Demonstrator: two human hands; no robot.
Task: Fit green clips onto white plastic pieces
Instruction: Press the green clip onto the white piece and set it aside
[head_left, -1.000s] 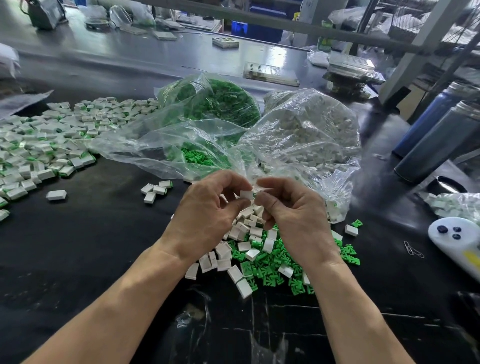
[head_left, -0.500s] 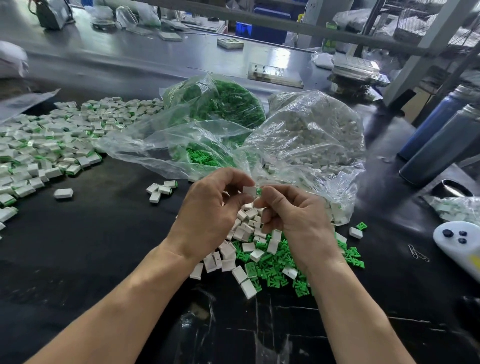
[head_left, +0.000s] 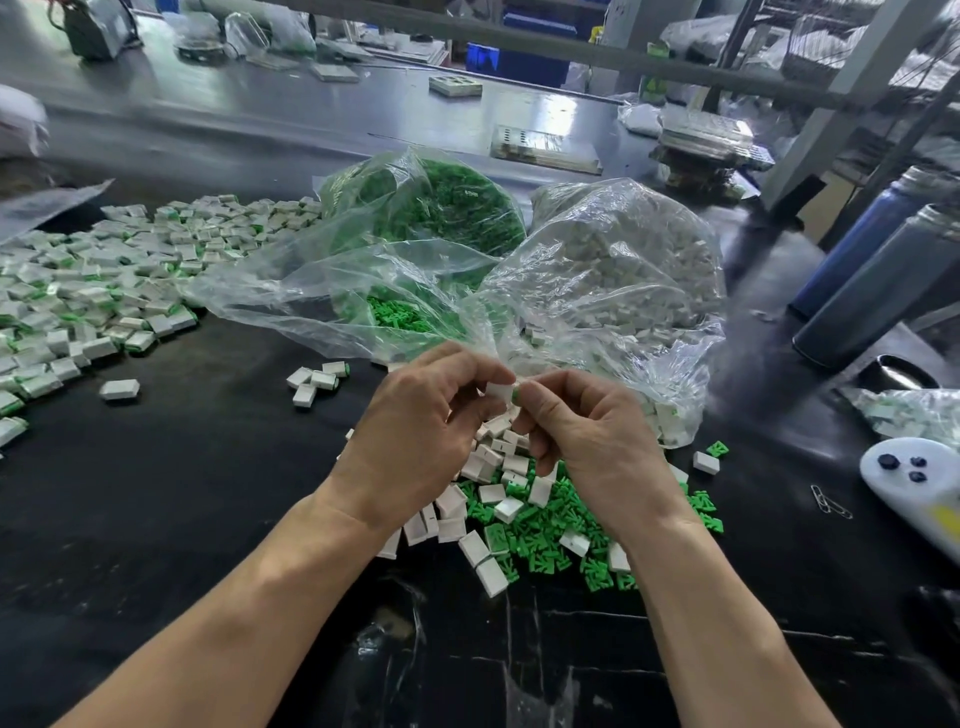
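Head view, hands: my left hand (head_left: 415, 436) pinches a white piece (head_left: 500, 391); my right hand (head_left: 587, 431) pinches a green clip (head_left: 516, 396) against its 3 o'clock end.
Seating: seemingly partial.
Risk: skewed push jams the clip, or it drops into the loose pile (head_left: 524, 512) at 6 o'clock.

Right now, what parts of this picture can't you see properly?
All from the head view:
- The green clip: only a sliver shows; the right hand pinching it covers the rest.
- The white plastic piece: the left hand hides part of it, so how far the clip is in is unclear.
- The white remote: cut off by the right edge.
- The far bench items: blurred, too small to name.
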